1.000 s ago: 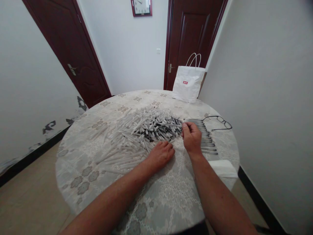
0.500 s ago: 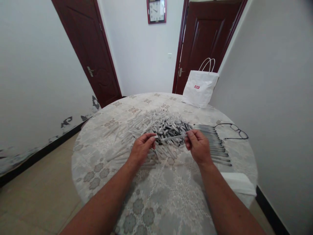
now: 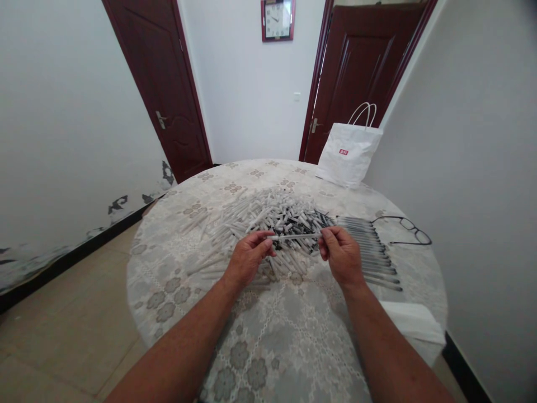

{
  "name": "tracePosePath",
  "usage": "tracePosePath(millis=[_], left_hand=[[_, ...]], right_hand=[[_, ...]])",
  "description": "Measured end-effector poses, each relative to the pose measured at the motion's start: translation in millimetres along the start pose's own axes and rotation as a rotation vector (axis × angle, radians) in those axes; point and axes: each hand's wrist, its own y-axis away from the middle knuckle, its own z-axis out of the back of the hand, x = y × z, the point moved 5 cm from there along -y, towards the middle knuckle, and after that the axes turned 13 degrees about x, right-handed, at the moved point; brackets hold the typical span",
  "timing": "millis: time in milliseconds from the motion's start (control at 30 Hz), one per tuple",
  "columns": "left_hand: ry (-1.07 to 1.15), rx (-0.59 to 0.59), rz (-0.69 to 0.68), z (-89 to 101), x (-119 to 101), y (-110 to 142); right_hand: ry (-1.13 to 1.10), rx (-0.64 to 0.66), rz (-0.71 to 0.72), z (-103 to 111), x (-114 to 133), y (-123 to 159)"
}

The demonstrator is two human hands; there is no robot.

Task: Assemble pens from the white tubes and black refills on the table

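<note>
Slim pen (image 3: 297,237) is held nearly level above piled pen parts (image 3: 268,210) on the bench (image 3: 302,341), its ends pinched by the fingers of the left hand (image 3: 246,259) and right hand (image 3: 344,257); lined-up pens (image 3: 375,254) are laid beside the right hand.

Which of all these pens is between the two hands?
The pen spanning from the left hand to the right hand; the others lie on the tablecloth, mostly in a loose pile or a row.

Held tube (image 3: 296,237): smooth plast.; door (image 3: 361,78): glossy wd. (or wood-look).
</note>
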Motion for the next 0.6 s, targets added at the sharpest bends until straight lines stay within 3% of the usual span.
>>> tracePosePath(millis=[333, 600], left_hand=[[0.051, 0.004, -0.006, -2.5, -2.4, 0.3], [0.334, 0.094, 0.076, -11.4, 0.5, 4.1]], right_hand=[[0.110, 0.016, -0.008, -2.9, 1.3, 0.0], [0.109, 0.017, -0.029, -2.7, 0.1, 0.4]])
